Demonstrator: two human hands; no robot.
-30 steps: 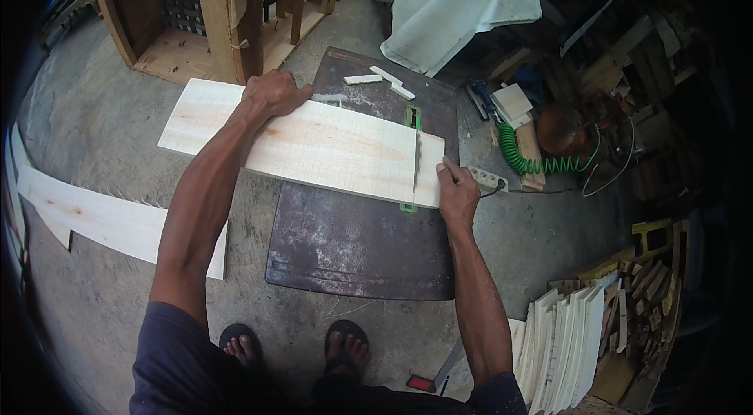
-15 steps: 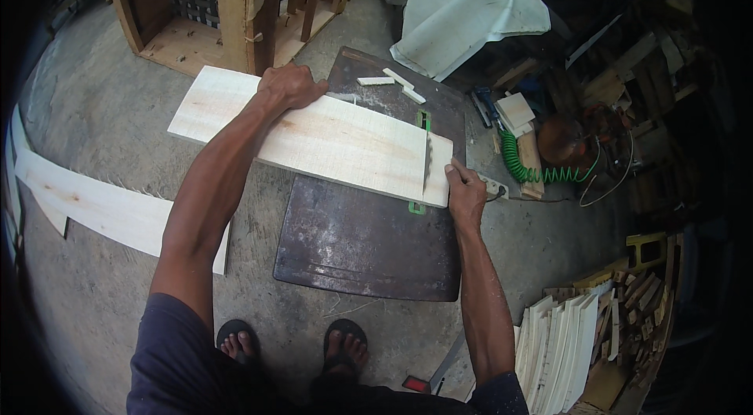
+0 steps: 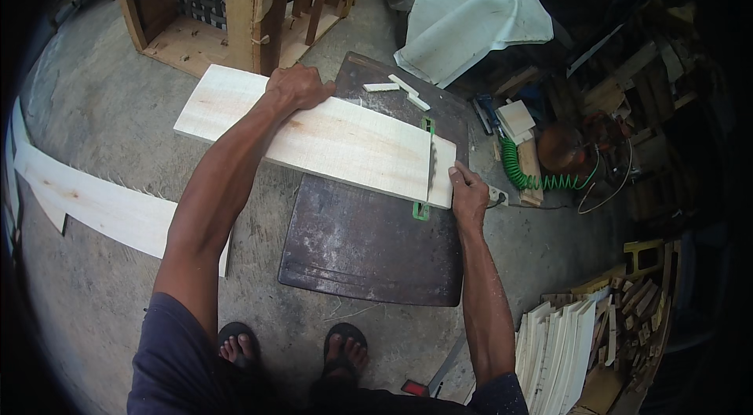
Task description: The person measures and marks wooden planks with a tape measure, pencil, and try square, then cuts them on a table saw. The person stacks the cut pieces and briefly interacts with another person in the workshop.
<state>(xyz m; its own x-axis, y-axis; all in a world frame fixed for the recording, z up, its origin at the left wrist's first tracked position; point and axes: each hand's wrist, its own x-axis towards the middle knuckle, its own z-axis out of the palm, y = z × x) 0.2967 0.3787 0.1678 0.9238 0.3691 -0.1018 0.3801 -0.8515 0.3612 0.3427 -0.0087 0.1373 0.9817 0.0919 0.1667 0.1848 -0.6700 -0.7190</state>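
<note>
My left hand (image 3: 302,88) is closed over the far edge of a long pale wooden board (image 3: 353,144), left of its middle. My right hand (image 3: 469,194) grips the board's right end, thumb on the near part. The board lies across a dark, scuffed tabletop (image 3: 369,246) with green fittings (image 3: 420,211) at a slot. A dark toothed blade (image 3: 432,164) shows along a cut line near the board's right end. Several small pale offcuts (image 3: 380,87) lie on the table's far part.
A wooden frame (image 3: 239,7) stands back left, a white sheet (image 3: 471,23) behind. Boards (image 3: 94,203) lie on the left floor. A green coiled hose (image 3: 549,180) and power strip (image 3: 498,197) are at right. Stacked planks (image 3: 561,352) and scrap wood (image 3: 643,297) fill the lower right.
The board and both hands have moved a little away from me across the table, along the blade. The whole view has also shifted slightly, with the scene now farther right.
</note>
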